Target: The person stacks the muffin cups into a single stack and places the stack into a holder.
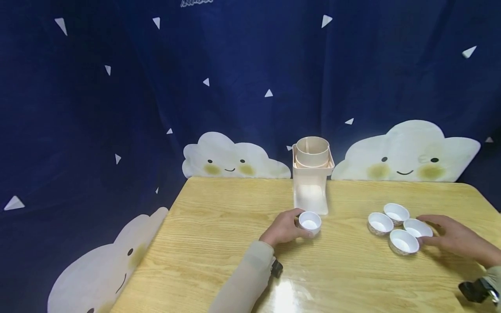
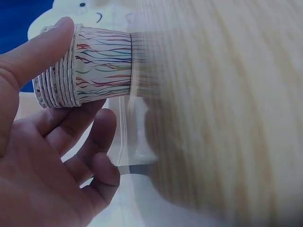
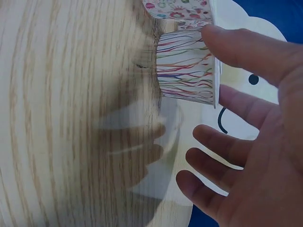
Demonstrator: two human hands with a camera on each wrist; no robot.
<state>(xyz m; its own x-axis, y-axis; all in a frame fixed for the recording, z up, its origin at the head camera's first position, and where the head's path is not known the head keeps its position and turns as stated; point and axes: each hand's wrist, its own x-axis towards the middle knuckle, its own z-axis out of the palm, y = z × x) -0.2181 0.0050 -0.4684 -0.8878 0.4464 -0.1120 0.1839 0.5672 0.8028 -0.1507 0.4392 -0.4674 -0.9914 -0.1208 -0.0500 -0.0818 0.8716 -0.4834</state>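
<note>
In the head view my left hand (image 1: 285,228) holds a stack of nested paper cups (image 1: 310,221) at the middle of the table. The left wrist view shows the lowest cup striped in wavy colours, several rims stacked above it (image 2: 104,66), and my thumb and index finger around those rims. On the right, my right hand (image 1: 454,234) pinches a striped paper cup (image 3: 187,68) at its rim between thumb and index finger, the other fingers spread apart. Beside it stand more paper cups, upright; one with a floral print (image 3: 182,8) shows in the right wrist view.
Behind the left hand stands a cream plastic stand (image 1: 310,191) with a round open cylinder (image 1: 312,156) on top. The wooden table (image 1: 227,217) ends against a dark blue curtain (image 1: 235,65) with white triangles and smiling clouds. A black band is on each wrist.
</note>
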